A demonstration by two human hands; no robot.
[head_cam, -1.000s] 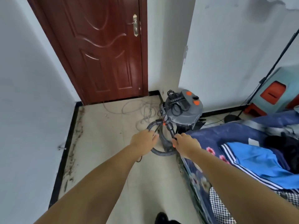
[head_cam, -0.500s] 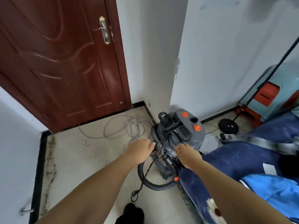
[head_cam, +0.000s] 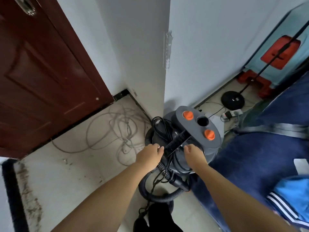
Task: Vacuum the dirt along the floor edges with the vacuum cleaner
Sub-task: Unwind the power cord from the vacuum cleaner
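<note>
A grey canister vacuum cleaner (head_cam: pixel 205 143) with two orange knobs stands on the floor at the wall corner, against the bed. Its black ribbed hose (head_cam: pixel 160 197) loops on the floor in front of it, and a black power cord (head_cam: pixel 163 129) lies bundled on its top. My left hand (head_cam: pixel 148 156) grips the hose at the vacuum's left side. My right hand (head_cam: pixel 194 154) rests on the vacuum's top with curled fingers; what they hold is hidden. Dark dirt (head_cam: pixel 28 190) lines the black skirting on the left.
A dark red door (head_cam: pixel 41 64) stands shut at the far left. Loose grey cables (head_cam: pixel 117 128) lie tangled on the floor before it. A bed with a blue cover (head_cam: pixel 260 158) fills the right. A black stand base (head_cam: pixel 232 99) and power strip (head_cam: pixel 233 113) sit behind the vacuum.
I have come closer and now look almost straight down on the vacuum. Both hands have moved from the hose in front up onto the vacuum's top.
</note>
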